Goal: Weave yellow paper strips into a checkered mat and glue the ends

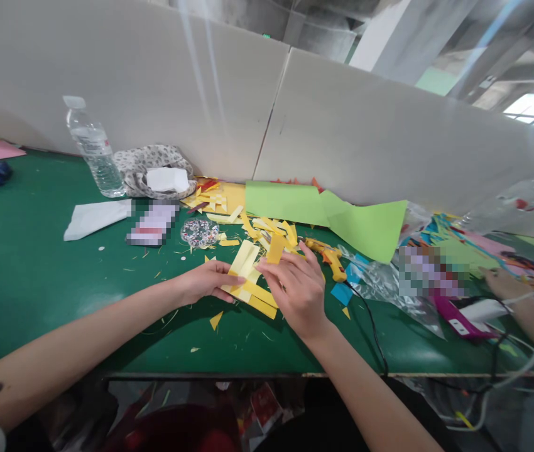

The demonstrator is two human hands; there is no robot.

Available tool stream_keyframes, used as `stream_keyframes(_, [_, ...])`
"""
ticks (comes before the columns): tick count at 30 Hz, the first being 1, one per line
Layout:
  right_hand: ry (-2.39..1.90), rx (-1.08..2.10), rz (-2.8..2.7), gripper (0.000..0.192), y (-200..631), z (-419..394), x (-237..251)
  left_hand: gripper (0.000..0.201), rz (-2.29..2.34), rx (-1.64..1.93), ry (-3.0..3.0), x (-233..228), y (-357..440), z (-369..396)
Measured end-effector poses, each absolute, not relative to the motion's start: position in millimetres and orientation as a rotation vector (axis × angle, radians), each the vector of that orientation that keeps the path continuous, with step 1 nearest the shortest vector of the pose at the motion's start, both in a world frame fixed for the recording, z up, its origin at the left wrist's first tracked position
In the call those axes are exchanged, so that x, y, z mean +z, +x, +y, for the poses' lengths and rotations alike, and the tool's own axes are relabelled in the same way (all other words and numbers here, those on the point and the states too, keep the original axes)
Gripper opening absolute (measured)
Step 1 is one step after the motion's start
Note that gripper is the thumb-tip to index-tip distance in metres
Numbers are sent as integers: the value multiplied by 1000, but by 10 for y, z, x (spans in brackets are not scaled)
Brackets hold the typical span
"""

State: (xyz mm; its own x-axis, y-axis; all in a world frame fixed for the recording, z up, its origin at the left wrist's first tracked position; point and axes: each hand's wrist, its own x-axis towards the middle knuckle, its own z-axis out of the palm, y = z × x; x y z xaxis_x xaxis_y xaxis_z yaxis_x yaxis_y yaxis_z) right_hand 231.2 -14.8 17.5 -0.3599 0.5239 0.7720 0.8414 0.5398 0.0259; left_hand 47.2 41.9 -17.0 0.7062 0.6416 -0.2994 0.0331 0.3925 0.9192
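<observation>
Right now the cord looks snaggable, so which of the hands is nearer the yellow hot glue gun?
Right. The right hand lies just left of the yellow hot glue gun; the left hand is farther left.

Left hand (208, 281) palm down, fingers extended rightward, forearm angled in from lower left. Right hand (298, 290) fingers curled, pinching; forearm from lower right.

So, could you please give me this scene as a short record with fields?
left hand: left hand holds the bundle of yellow paper strips from the left
right hand: right hand pinches one darker yellow strip above the bundle
surface: green table
nearby: yellow glue gun, green paper sheet, water bottle
other person: a hand at far right
</observation>
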Motion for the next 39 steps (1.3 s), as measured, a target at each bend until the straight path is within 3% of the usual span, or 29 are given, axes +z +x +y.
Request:
stream_keyframes(6, [-1051,-616,-2183,27,2337,-214,212,29,750,461,1053,-193,478,436])
stream_keyframes(16, [-629,-667,-2421,14,2083,-345,77,13,764,529,821,-165,442,524])
stream_keyframes(21, [-672,-415,-2348,14,2050,-326,30,17,736,521,893,-176,441,517])
stream_keyframes(28, [-1140,-148,-1833,52,2190,-196,174,29,755,511,1075,-229,444,506])
stream_keyframes(34, [-1271,230,-1746,67,2194,-134,90,28,733,511,1120,-226,439,490])
stream_keyframes(39, [-1240,306,-1732,73,2155,-156,73,28,745,505,1111,-226,439,495])
